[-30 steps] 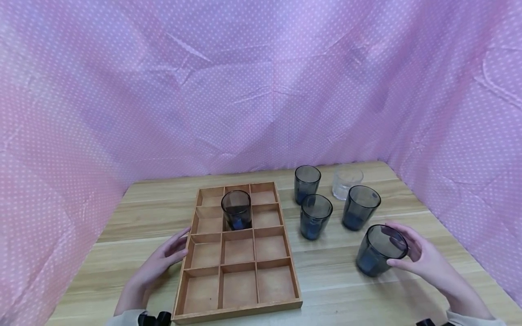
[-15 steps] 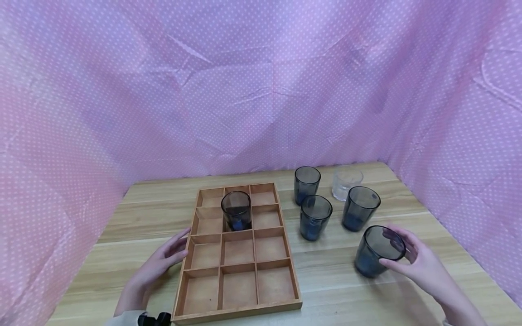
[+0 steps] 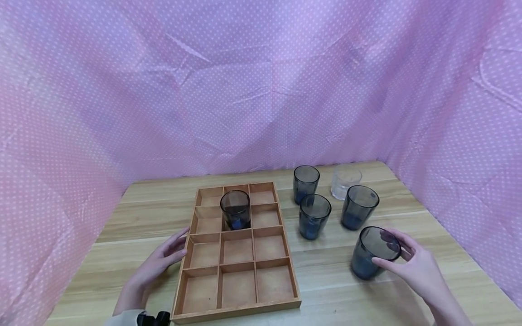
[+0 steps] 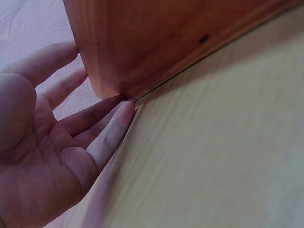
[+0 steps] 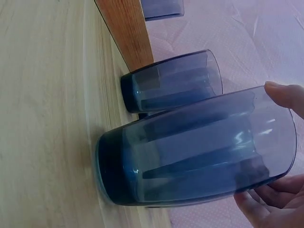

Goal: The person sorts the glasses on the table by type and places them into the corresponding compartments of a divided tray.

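My right hand [image 3: 420,274] holds a dark tinted glass tumbler [image 3: 369,258] near its rim, thumb on the near side and fingers on the far side. In the right wrist view this tumbler [image 5: 194,152] stands slightly tilted, its base at or just over the table. Left of it lies a wooden compartment tray [image 3: 238,286]. My left hand [image 3: 157,262] rests by the tray's left edge; in the left wrist view its extended fingertips touch the tray's side wall [image 4: 156,42]. Another dark tumbler [image 3: 236,210] stands in the tray's middle column, second row from the back.
Behind the held tumbler stand three dark tumblers [image 3: 314,217] and one clear glass [image 3: 345,182], on the table's [image 3: 326,280] right half. A pink dotted cloth [image 3: 261,113] hangs at the back and sides.
My right hand has shifted slightly left and toward the person, the tumbler moving a little the same way. The left hand and tray stay put.
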Motion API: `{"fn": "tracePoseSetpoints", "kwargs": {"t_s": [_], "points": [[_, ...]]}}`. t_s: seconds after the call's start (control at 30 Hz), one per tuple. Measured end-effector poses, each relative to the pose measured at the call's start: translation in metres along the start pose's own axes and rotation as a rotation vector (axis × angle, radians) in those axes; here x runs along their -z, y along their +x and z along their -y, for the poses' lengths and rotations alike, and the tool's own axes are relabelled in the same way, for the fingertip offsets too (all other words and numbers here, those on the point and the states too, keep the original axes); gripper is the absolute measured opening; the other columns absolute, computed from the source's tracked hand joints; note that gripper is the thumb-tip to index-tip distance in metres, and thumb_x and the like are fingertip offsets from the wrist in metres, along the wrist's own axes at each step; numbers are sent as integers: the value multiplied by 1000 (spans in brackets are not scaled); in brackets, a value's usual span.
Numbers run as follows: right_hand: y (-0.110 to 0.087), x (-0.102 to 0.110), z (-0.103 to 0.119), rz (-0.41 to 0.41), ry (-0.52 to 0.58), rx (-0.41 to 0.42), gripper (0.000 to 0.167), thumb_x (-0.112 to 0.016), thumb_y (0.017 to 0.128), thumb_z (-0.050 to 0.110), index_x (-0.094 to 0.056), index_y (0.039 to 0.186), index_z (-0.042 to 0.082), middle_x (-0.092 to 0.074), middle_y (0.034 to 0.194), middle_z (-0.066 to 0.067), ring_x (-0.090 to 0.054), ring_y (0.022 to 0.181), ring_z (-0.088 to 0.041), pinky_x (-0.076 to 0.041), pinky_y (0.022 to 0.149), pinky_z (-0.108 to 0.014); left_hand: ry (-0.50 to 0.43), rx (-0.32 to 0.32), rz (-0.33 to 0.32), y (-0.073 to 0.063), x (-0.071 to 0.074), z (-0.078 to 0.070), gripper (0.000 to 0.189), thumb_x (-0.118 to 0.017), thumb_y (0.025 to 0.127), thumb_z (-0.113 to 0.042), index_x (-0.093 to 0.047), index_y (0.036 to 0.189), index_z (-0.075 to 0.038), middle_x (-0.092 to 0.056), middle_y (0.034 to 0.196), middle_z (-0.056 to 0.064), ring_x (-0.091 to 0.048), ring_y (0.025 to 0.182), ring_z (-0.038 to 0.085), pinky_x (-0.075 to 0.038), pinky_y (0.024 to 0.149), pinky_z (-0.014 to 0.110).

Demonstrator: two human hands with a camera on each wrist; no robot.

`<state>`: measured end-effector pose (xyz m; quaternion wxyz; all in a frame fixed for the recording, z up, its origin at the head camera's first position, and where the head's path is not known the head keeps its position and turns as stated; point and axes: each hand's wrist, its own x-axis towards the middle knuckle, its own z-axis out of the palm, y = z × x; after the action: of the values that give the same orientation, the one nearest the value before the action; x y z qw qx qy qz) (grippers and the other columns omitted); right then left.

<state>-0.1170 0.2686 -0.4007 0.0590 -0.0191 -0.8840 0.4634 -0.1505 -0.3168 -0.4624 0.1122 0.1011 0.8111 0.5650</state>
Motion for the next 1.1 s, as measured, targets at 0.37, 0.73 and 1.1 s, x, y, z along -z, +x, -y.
{"fn": "tracePoseSetpoints", "kwargs": {"t_s": [0.37,0.73,1.1], "points": [[-8,-11,24,32,21,109,71,-86,72,14,-53,134,5,-58,112,34,-50,103,23,-40,83,1,12,-4,-1,1,1,-3,62,-52,100,-17,-22,155,-10,-27,152,33,-42,115,-20,-37,94,9],[-11,-31,55,81,23,231,69,-89,67,14,-58,129,13,-66,116,20,-55,103,14,-47,82,-8,-3,-19,10,-1,0,-4,62,-51,100,-15,-21,154,-6,-27,151,36,-44,114,-18,-38,93,9],[-4,-44,87,155,64,260,67,-88,69,18,-58,129,13,-66,123,-10,-54,105,11,-52,84,-18,6,6,2,0,0,-4,63,-53,100,-18,-22,155,-10,-28,152,32,-43,115,-18,-36,94,8]]}}
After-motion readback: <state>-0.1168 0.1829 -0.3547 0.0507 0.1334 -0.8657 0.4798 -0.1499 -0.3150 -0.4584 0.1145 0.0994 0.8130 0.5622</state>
